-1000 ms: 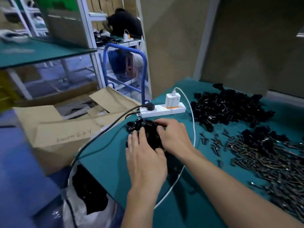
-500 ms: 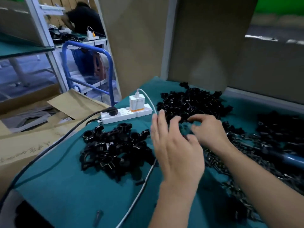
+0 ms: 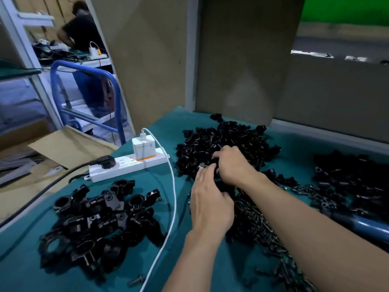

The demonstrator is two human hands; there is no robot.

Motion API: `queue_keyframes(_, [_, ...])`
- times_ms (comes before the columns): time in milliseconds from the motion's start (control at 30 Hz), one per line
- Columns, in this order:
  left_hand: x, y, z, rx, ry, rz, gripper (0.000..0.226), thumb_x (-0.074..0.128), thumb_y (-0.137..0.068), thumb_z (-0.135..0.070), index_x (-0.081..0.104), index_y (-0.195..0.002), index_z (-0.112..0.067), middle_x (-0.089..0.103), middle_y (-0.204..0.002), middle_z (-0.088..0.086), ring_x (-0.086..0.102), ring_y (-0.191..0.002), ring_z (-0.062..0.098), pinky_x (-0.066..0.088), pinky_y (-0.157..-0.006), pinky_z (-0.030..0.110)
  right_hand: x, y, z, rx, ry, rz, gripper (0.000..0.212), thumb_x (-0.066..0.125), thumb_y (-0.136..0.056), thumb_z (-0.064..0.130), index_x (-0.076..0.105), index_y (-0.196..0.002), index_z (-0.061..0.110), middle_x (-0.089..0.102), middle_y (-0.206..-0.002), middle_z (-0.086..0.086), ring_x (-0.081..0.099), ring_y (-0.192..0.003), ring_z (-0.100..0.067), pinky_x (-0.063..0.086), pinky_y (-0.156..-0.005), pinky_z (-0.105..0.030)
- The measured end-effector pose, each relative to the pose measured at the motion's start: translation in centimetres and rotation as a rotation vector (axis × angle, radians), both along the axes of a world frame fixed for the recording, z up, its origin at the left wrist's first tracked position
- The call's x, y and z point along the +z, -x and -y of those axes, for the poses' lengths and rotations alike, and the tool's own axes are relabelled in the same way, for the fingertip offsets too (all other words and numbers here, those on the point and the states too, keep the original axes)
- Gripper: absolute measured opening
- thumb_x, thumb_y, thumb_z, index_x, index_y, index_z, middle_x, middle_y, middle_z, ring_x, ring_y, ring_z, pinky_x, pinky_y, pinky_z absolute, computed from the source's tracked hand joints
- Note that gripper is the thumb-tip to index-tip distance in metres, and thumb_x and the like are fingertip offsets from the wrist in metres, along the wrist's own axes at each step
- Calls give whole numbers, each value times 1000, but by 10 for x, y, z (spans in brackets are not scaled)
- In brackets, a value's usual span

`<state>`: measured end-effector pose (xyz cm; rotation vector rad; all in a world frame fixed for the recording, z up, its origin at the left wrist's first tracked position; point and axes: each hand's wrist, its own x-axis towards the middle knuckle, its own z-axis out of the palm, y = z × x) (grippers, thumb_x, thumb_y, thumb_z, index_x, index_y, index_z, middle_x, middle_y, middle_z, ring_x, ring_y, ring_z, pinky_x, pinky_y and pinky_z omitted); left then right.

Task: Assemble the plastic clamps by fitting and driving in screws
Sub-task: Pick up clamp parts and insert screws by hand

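Right hand (image 3: 233, 165) fingers curled down into heap of loose clamp parts (image 3: 221, 142) at 12 o'clock on table (image 3: 25, 272), grip not discernible, left hand (image 3: 210, 199) fingers fairly straight, tips touching heap's near edge, screws (image 3: 259, 226) at 5 o'clock, assembled clamps (image 3: 99, 218) at 8 o'clock.

Nothing legible shows anywhere. The white charger (image 3: 143, 149), at nine o'clock from the view's centre, carries a faint grey mark on its face, too blurred to read. At nine o'clock from it, a small pale label (image 3: 56, 170) on the cardboard (image 3: 69, 148) is just as unreadable.
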<state>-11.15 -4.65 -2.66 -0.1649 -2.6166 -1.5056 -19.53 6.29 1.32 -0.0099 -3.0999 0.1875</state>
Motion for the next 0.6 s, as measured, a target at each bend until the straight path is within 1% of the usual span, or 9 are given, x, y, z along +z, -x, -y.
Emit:
queue_keyframes(67, [0, 2, 1, -8, 14, -11, 77, 59, -94, -3, 30, -160, -30, 26, -169, -9, 13, -158, 6, 14, -125, 23, 1, -3, -3, -6, -52, -47, 47, 66, -97, 26, 57, -144, 22, 51, -139, -9, 48, -128, -31, 41, -105, -40])
queue_keyframes(133, [2, 2, 4, 7, 21, -8, 75, 59, -95, -5, 31, -160, -30, 27, -169, -8, 14, -158, 7, 15, -124, 24, 5, -12, -7, -32, 39, -176, 47, 69, -96, 31, 58, -142, 27, 51, -138, -2, 50, -127, -27, 41, -106, -41])
queue_keyframes(167, [4, 2, 6, 27, 20, -9, 73, 60, -95, -6, 32, -159, -29, 29, -168, -8, 16, -157, 8, 16, -124, 24, 8, -20, -11, -48, 147, -238, 46, 70, -95, 31, 60, -140, 29, 53, -137, 2, 54, -122, -21, 45, -101, -35])
queue_keyframes(233, [10, -2, 9, 66, 51, -85, 70, 63, -95, -10, 37, -157, -27, 39, -162, -7, 26, -154, 11, 21, -126, 28, 18, -45, -17, -125, 527, -302, 42, 78, -90, 27, 63, -127, 38, 59, -126, 10, 62, -99, -7, 51, -78, -18])
queue_keyframes(300, [18, -14, 7, 38, 98, -245, 69, 66, -92, -10, 41, -155, -24, 50, -152, -5, 37, -146, 14, 29, -123, 31, 23, -83, -24, -167, 879, -298, 44, 86, -77, 17, 63, -105, 42, 69, -107, 10, 69, -85, -15, 59, -71, -29])
queue_keyframes(333, [22, -23, 5, -20, 98, -319, 71, 66, -90, -9, 42, -155, -25, 53, -148, -6, 41, -142, 13, 32, -120, 30, 22, -105, -29, -188, 951, -304, 45, 88, -71, 13, 64, -98, 40, 73, -96, 8, 72, -80, -20, 62, -72, -38])
queue_keyframes(400, [24, -42, -4, -197, 92, -412, 75, 64, -88, -7, 40, -155, -33, 54, -145, -13, 46, -134, 7, 36, -112, 22, 15, -149, -39, -211, 1016, -319, 44, 90, -62, 12, 68, -91, 37, 75, -80, 6, 69, -67, -16, 58, -63, -36])
queue_keyframes(500, [23, -65, -22, -469, 3, -320, 67, 61, -92, -3, 53, -145, -43, 55, -141, -25, 55, -121, -3, 47, -103, 17, 5, -205, -55, -323, 1144, -392, 41, 93, -58, 17, 74, -89, 33, 73, -69, 7, 61, -56, -8, 50, -54, -21])
queue_keyframes(600, [23, -78, -37, -585, -149, -194, 55, 66, -94, 0, 69, -129, -43, 61, -122, -37, 57, -113, -18, 43, -91, 3, -5, -243, -72, -426, 1248, -422, 35, 92, -56, 32, 79, -89, 29, 73, -64, -6, 60, -49, -16, 49, -48, -26])
